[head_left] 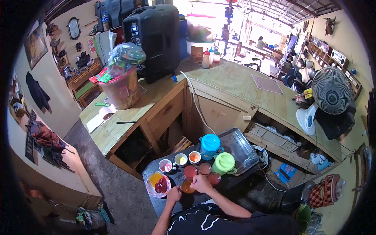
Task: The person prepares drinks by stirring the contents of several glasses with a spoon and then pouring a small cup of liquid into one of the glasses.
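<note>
My right hand [200, 184] is closed over the right edge of an orange-brown cup or bowl [188, 187]; what its fingers hold is hidden. My left hand [174, 193] is closed just left of that container, its contents too small to make out. A plate [158, 185] with yellow and dark red portions lies left of my left hand. Beyond my hands are reddish cups [190, 172]. Three white cups, one with pink [165, 166], one with yellow [181, 159] and one with orange [194, 157], stand farther back.
A blue pitcher [210, 147], a green pitcher [225, 163] and a metal tray [239, 150] stand at the table's back right. Beyond is a wooden counter [219, 84] with a black speaker [152, 43], a pink bucket [119, 92] and a fan [331, 92]. A distant person [260, 42] is visible.
</note>
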Tool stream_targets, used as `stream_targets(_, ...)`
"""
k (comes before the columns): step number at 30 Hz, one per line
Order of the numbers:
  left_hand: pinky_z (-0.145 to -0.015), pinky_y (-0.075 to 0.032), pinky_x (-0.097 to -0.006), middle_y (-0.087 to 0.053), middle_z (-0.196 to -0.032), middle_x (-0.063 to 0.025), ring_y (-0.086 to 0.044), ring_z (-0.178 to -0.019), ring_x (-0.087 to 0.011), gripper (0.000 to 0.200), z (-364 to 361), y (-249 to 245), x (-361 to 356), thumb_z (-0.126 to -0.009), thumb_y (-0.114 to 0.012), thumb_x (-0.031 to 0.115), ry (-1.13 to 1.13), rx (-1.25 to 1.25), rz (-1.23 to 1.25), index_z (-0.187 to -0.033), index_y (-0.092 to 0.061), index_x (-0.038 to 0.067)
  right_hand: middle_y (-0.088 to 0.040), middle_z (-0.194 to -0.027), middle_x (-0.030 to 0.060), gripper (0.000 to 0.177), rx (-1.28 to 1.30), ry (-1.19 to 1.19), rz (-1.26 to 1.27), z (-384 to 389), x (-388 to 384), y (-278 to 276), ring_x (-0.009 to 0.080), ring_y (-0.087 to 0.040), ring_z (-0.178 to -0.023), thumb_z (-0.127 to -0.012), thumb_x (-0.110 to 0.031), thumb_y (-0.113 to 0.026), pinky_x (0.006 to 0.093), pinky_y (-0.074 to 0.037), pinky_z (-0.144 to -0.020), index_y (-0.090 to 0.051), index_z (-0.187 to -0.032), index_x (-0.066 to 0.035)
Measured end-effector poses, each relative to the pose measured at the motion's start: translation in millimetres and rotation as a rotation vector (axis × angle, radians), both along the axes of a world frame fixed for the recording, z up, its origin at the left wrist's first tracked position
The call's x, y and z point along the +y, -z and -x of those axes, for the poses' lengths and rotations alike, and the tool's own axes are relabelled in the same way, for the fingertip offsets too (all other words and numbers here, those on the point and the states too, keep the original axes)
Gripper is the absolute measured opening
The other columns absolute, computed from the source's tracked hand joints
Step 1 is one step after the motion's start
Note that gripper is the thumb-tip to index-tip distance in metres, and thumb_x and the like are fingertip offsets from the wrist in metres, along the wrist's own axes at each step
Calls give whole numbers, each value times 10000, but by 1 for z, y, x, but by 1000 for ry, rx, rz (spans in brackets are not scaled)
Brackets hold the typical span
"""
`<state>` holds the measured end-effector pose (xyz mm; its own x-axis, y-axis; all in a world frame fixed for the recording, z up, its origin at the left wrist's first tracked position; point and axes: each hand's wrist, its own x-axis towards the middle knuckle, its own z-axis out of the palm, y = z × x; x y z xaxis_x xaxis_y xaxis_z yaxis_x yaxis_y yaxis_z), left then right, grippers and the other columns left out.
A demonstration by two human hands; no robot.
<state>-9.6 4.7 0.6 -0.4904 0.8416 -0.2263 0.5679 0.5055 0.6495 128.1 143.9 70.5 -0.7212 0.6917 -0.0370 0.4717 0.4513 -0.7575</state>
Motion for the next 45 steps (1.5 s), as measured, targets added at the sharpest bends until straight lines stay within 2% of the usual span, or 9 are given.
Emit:
stream_targets(3, -701, -461, -509, -624, -813, -243, -606, -812, -423, 256, -1, -2, 2, -885, -466, 253, -10, 3, -9, -882, -633, 58, -637, -596, 79, 200, -227, -118, -101, -3, 7, -3, 185, -623, -526, -646, -164, -734, 332, -491, -539, -588, -601, -36)
stream_targets(9, -705, -456, -508, -622, -816, -247, -601, -817, -427, 273, 1, 6, 1, -887, -475, 276, -32, -48, 0, -871, -630, 52, -636, -598, 86, 199, -159, -536, 563, -4, 14, -4, 199, -626, -529, -648, -176, -729, 344, -491, -532, -587, -625, -37)
stream_targets(15, -698, -456, -507, -622, -810, -242, -600, -815, -426, 273, 3, 14, 0, -891, -475, 273, -16, -44, -24, -874, -630, 49, -635, -590, 83, 181, -134, -131, -92, -7, 9, -4, 132, -620, -533, -722, -124, -696, 286, -467, -506, -573, -636, -23)
stream_targets(21, -694, -458, -506, -621, -814, -239, -598, -819, -426, 262, 1, 4, 2, -886, -476, 260, -14, -44, -2, -876, -630, 49, -636, -604, 97, 174, -165, -465, 535, -1, 12, -1, 231, -628, -555, -655, -157, -715, 361, -484, -530, -593, -646, -32)
stream_targets(27, -692, -456, -506, -619, -824, -233, -595, -813, -426, 247, 3, 7, -1, -891, -467, 245, 3, -60, -31, -873, -616, 49, -630, -575, 77, 181, -146, -140, -127, -1, 7, -3, 143, -609, -522, -716, -142, -697, 296, -461, -494, -586, -633, -27)
stream_targets(30, -692, -456, -507, -618, -822, -230, -594, -809, -426, 245, 2, 3, -1, -893, -463, 243, 9, -52, -38, -866, -611, 50, -624, -567, 80, 175, -474, -495, -26, 4, 7, -32, 143, -602, -511, -720, -134, -692, 288, -453, -488, -587, -639, -19)
stream_targets(34, -692, -452, -512, -615, -815, -233, -592, -806, -430, 254, 3, 12, 0, -895, -457, 249, 4, -64, -24, -862, -608, 47, -614, -582, 125, 220, -124, -312, 613, 1, 4, -12, 264, -615, -549, -654, -180, -725, 356, -476, -521, -587, -616, -12)
stream_targets(41, -711, -454, -510, -617, -822, -238, -591, -821, -434, 273, 4, 17, 0, -893, -459, 266, -8, -72, -6, -879, -612, 40, -630, -630, 154, 238, -382, -310, -89, -1, 3, -11, 270, -641, -602, -654, -187, -737, 365, -479, -535, -580, -612, -13)
stream_targets(45, -715, -452, -507, -620, -834, -241, -593, -834, -428, 268, 5, 13, 1, -888, -464, 261, -8, -106, 3, -882, -623, 45, -634, -629, 140, 217, -149, -364, 520, 0, 6, -6, 283, -642, -611, -646, -186, -737, 392, -485, -551, -593, -632, -23)
